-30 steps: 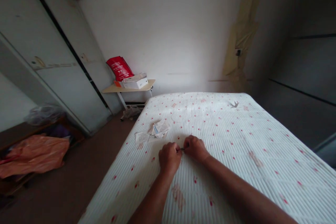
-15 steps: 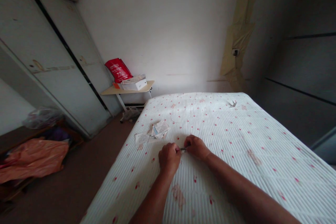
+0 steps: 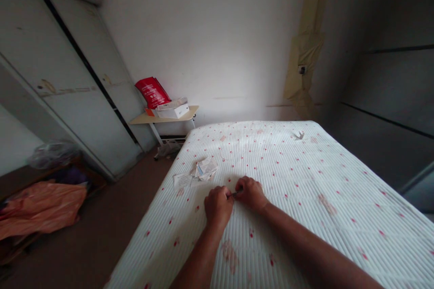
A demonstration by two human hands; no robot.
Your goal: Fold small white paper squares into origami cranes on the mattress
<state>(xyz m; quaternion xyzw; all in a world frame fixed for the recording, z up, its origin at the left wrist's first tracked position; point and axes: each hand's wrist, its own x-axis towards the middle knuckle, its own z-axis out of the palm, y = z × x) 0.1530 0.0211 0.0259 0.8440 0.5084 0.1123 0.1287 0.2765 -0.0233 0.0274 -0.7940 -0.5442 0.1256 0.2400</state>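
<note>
Over the middle of the bed, my left hand [image 3: 218, 203] and my right hand [image 3: 251, 193] are close together, both with fingers closed. Between their fingertips runs a small, thin dark object [image 3: 233, 194], pinched at either end. It is too small and too covered by fingers to name. Under both hands lies a white ribbed bed cover [image 3: 305, 235] with red dots and faded pinkish patches. Just beyond my left hand, several printed paper pieces [image 3: 205, 169] lie overlapping on the cover.
A small crumpled white scrap [image 3: 299, 135] lies at the bed's far right. Behind the bed's left corner, a small table [image 3: 142, 118] carries a red bag [image 3: 152, 92] and a white box [image 3: 173, 110]. A wardrobe [image 3: 77, 99] and orange cloth or plastic [image 3: 44, 205] are at left.
My right hand has shifted slightly left, nearer my left hand, and less of the dark object shows between them. The view has moved a little.
</note>
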